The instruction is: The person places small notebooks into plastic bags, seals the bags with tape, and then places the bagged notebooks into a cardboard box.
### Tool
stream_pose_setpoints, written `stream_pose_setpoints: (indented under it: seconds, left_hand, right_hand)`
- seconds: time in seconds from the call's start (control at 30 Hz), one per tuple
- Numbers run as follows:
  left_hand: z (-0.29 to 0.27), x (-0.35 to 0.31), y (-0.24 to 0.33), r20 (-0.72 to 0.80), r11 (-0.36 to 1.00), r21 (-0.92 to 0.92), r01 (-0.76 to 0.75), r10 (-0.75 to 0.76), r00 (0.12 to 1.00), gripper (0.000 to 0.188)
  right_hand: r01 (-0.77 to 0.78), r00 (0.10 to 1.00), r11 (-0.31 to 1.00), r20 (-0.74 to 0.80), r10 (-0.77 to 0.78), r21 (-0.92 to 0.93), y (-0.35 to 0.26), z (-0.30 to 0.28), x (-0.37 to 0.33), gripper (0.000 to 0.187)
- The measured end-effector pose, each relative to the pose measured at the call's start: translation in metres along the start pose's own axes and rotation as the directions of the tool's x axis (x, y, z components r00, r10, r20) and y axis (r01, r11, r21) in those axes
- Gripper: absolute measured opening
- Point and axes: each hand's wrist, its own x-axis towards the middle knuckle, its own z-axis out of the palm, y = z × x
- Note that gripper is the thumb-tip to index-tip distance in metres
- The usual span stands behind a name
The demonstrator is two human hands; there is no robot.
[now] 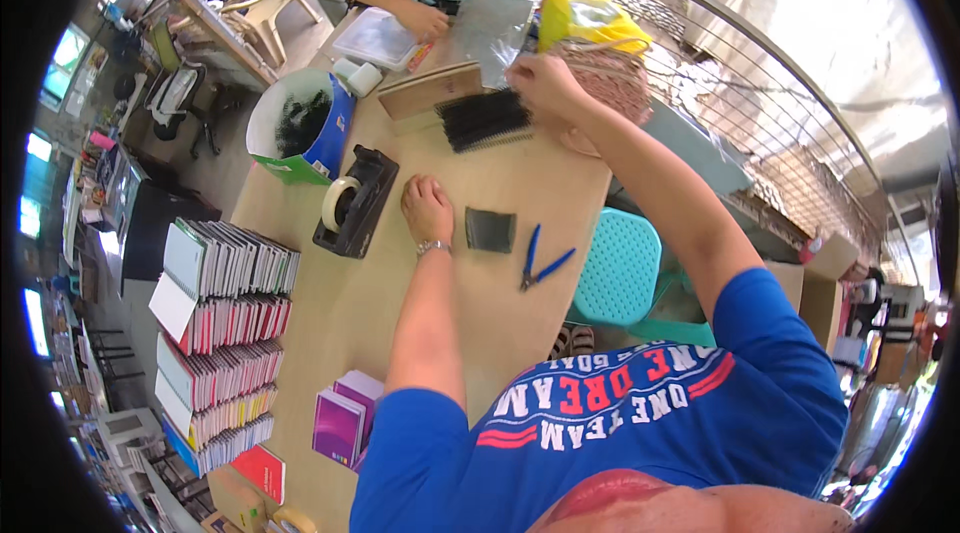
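Observation:
My left hand [428, 209] rests palm down on the table [400, 303], its fingers extended and nothing in them. To its right lie a small dark square piece [490, 231] and blue-handled pliers [541, 263] with their handles spread. My right hand [548, 87] reaches out to the far side of the table. Its fingers are curled together beside the right end of a bundle of black binding coils [484, 121]. What they pinch, if anything, is too small to make out. Behind the coils stands a flat brown cardboard piece [432, 93].
At left are a tape dispenser [358, 203], a blue-and-green bin [327, 128] with black bits, stacked spiral notebooks [235, 278] and purple notebooks [343, 423]. A co-worker's hand [427, 23] is near a clear plastic box [378, 39]. A turquoise stool [618, 268] stands right.

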Motion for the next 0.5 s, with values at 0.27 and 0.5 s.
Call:
stream_pose_setpoints:
  seconds: [0.27,0.5]
  left_hand:
    - [0.003,0.030,0.042,0.068,0.997,0.025,-0.078,0.076,0.995,0.032]
    - [-0.010,0.012,0.013,0.095,0.994,0.105,0.015,-0.025,0.995,0.034]
  right_hand:
    - [-0.597,0.730,0.798,0.465,0.500,0.079,0.105,0.126,0.255,0.044]
    - [-0.760,0.605,0.576,0.002,0.796,0.301,0.011,0.216,0.258,0.072]
